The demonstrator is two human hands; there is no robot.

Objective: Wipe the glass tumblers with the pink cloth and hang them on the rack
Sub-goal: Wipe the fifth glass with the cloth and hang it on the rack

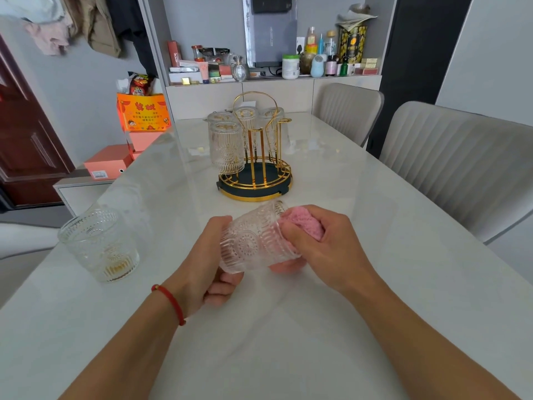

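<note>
My left hand point(210, 264) grips the base of an embossed glass tumbler point(253, 241), tilted on its side above the white table point(288, 327). My right hand point(326, 241) presses the pink cloth point(305, 223) against the tumbler's mouth, with part of the cloth showing pink through the glass. Another tumbler point(101, 243) stands upright near the table's left edge. The gold rack point(255, 157) on its dark round tray stands beyond my hands, with several tumblers point(226, 147) hung upside down on its pegs.
Two grey padded chairs point(461, 166) stand along the table's right side. A shelf point(271, 64) crowded with bottles and boxes runs along the back wall. Orange and pink boxes point(138, 131) are stacked left of the table's far end.
</note>
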